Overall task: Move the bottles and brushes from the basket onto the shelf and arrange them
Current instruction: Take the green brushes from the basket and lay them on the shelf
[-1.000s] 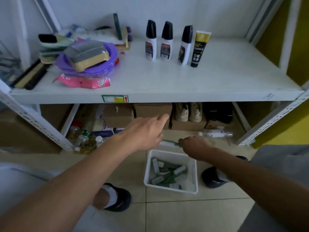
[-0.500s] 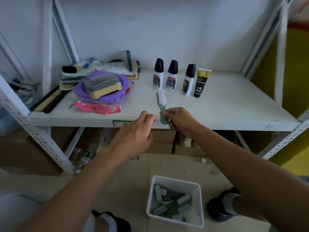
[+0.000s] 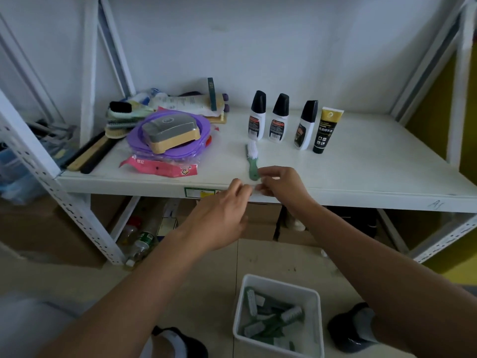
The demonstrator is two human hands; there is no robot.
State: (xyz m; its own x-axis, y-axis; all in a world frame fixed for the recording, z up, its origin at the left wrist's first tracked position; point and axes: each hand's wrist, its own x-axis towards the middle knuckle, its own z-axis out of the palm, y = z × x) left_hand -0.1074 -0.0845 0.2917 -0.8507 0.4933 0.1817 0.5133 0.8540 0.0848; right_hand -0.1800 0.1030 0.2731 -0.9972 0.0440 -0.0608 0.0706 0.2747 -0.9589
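A green-handled brush with white bristles lies flat on the white shelf, bristles toward the three white bottles with black caps. A black and gold tube stands to their right. My right hand is at the shelf's front edge, its fingertips pinched on the end of the brush handle. My left hand hovers just left of it, empty, with its fingers loosely apart. On the floor below stands the white basket, which holds several more green brushes.
The shelf's left part holds a purple bowl with a shoe-shine sponge, larger brushes, a red packet and tubes. Cardboard boxes and drink bottles sit under the shelf. My feet are beside the basket.
My right hand carried the brush up from the basket and laid it flat on the shelf in front of the bottles. My left hand rose alongside to the shelf edge.
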